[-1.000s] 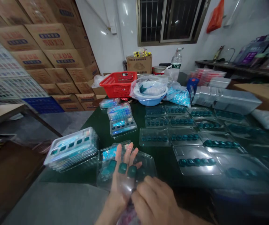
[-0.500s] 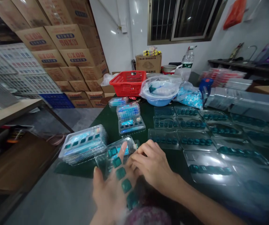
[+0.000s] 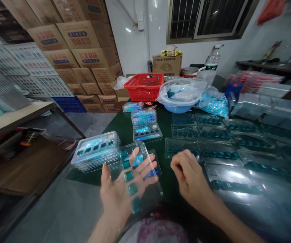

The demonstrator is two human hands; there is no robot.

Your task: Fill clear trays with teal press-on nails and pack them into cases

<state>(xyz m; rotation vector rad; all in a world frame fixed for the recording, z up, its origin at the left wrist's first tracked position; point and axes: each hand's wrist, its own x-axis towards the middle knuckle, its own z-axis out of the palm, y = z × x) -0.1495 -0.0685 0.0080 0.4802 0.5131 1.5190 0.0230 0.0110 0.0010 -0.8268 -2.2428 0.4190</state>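
My left hand (image 3: 116, 199) is palm up beneath a clear plastic tray (image 3: 158, 184) and supports it, with the thumb at its left edge and the fingers spread underneath. A diagonal row of several teal squares (image 3: 128, 176) shows in this tray. To its right, my right hand (image 3: 194, 179) hovers apart from the tray with curled fingers; whatever is in them, if anything, is hidden. Behind the left fingers, another tray with blue contents (image 3: 152, 173) lies partly covered on the table. A stack of filled clear trays (image 3: 97, 148) stands at the left.
Rows of clear trays with teal pieces (image 3: 217, 154) cover the right of the dark green table. Farther back are more filled trays (image 3: 144, 117), a red basket (image 3: 144, 91), a plastic-covered blue basin (image 3: 177, 107) and a bag of blue packets (image 3: 215, 107). Cartons (image 3: 84, 57) rise at the left.
My right hand has moved right, away from the tray and my left hand. The left fingers have spread out under the tray. The view has shifted slightly left.
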